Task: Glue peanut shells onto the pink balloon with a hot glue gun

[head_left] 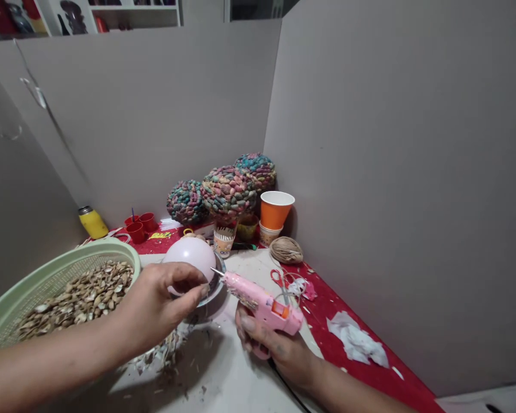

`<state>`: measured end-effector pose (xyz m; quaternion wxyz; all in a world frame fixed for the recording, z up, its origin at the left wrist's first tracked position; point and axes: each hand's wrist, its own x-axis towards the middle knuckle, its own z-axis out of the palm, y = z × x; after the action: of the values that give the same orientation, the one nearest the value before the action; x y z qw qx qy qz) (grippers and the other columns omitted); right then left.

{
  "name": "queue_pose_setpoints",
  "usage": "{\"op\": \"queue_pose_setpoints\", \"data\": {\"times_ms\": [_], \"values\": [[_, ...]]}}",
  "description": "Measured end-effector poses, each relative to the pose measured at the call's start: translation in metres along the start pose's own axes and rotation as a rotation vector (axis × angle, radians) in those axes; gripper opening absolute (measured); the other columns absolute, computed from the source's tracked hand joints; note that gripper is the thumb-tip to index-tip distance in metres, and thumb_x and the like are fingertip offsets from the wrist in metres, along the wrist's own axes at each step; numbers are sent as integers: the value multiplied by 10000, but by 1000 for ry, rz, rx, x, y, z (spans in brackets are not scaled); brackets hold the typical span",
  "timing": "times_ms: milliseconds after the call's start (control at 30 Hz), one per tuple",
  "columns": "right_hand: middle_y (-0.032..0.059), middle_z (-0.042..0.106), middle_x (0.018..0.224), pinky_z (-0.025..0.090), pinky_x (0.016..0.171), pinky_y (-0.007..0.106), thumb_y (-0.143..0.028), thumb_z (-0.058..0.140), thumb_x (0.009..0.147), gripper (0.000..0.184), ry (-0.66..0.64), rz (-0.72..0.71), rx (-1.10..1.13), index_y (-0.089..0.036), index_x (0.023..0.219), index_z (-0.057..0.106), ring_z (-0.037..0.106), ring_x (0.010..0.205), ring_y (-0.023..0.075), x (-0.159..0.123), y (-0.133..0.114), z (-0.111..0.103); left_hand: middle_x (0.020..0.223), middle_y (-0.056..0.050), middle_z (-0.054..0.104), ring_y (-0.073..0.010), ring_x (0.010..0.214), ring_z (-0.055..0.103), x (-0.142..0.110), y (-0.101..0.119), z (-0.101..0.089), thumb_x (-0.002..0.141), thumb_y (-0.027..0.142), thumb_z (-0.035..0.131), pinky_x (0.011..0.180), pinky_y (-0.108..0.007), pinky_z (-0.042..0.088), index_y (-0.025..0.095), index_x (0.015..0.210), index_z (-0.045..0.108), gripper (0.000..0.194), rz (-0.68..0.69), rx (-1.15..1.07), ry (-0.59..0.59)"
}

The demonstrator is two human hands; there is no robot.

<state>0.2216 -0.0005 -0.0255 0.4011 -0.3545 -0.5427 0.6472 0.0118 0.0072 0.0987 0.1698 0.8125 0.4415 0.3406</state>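
A pink hot glue gun [262, 301] is in the grip of my right hand [279, 347], its metal nozzle pointing up and left. My left hand [169, 298] is closed in a pinch just left of that nozzle; whatever lies between its fingertips is too small to name. Behind the left hand, a pale pink balloon [191, 255] rests in a bowl [217, 292], both partly covered by the hand. A green plastic basket [124, 252] to the left holds many pistachio-like shells [86, 292]. Loose shell bits and scraps [163, 353] lie under my left wrist.
Several multicoloured shell-covered balls [230, 192] stand at the back, near an orange cup [276, 211] and a twine ball [286, 250]. Red scissors [277, 279] and crumpled tissue [356, 338] lie right. Red cups [135, 231] and a yellow bottle [93, 222] stand back left. Grey panels enclose the table.
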Motion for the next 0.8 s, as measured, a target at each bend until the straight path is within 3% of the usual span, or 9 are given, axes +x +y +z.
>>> {"op": "queue_pose_setpoints", "data": {"times_ms": [267,433,533,633,700,800], "values": [[-25,474,610,272,497,237,-809,651,707,641,-10,-41,11,-190,692,487,403,532,95,-1,-6,2,703,-20,779,-175,592,703,3,-3,21,848,223,589,567,-274,545,228,796,756,175,161,-9,117],[-15,479,612,281,485,236,-778,643,750,608,23,-88,-15,-188,691,507,400,538,102,-3,-2,-2,538,14,628,-115,482,533,3,4,12,905,269,559,478,-231,405,180,648,668,293,114,20,54],[5,517,657,296,473,240,-697,647,811,517,74,-138,-36,-193,746,551,424,562,119,-7,7,-10,479,53,436,-87,456,372,2,-4,-12,918,327,538,446,-226,300,181,547,535,399,17,5,110],[31,576,696,390,498,273,-639,678,812,431,132,-110,-86,-215,797,606,507,597,160,-11,16,-22,503,69,322,-85,466,302,-1,-35,-52,897,402,533,459,-229,264,201,531,437,429,-157,114,239],[43,610,705,429,498,303,-618,702,793,381,165,-76,-115,-243,788,635,538,598,185,-13,22,-30,531,59,379,-98,475,361,-9,-66,-83,885,464,506,472,-228,289,204,597,485,389,-341,252,168],[62,658,724,479,502,341,-628,793,675,390,140,-85,-103,-275,799,680,588,629,235,-14,31,-39,705,-14,632,-177,630,591,-29,-115,-121,872,549,450,581,-259,431,195,941,628,403,-627,450,-50]]}}
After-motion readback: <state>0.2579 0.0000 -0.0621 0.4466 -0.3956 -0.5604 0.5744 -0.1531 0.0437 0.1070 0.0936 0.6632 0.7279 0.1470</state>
